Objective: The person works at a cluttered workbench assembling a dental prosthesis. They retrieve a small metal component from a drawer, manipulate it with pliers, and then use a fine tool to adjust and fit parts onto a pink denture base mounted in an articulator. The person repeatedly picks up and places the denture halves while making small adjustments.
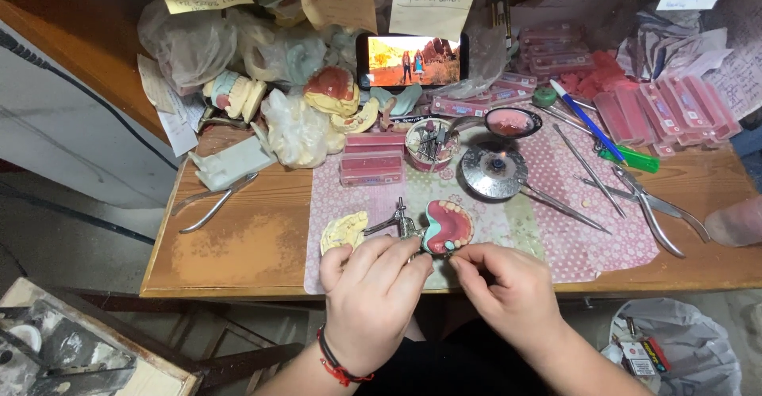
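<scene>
Left hand (373,289) pinching the metal articulator frame (401,224) carrying a pink wax denture with white teeth (447,226), right hand (500,285) closing fingertips at its lower edge, hovering over the patterned pink mat (556,237) on the wooden surface (238,245), yellow plaster cast (343,231) just beside.

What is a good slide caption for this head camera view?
Two hands, left hand and right hand, work on a pink denture model.

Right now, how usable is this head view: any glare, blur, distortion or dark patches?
Head view: even, soft light on the table, weak shadows; the phone screen is bright but readable as a picture; edges bow from the wide lens; left hand, right hand and the pink denture model are fairly sharp; lower left corner is dim.
</scene>
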